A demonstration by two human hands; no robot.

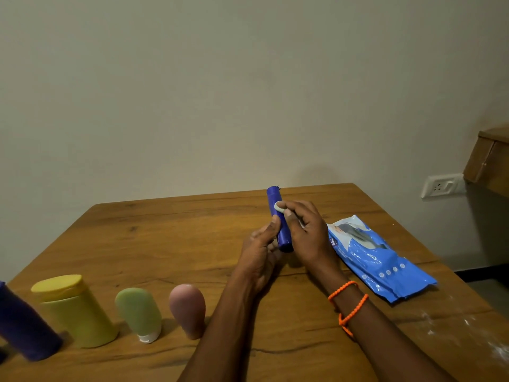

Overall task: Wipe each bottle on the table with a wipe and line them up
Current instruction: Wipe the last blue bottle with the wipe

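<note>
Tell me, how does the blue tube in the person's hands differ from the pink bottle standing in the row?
The blue tube is slim and straight-sided; the pink bottle is squat with a rounded top. The blue tube is held up off the table, gripped by the left hand while the right hand presses a white wipe on it; the pink bottle stands untouched on the table. Both are upright.
</note>
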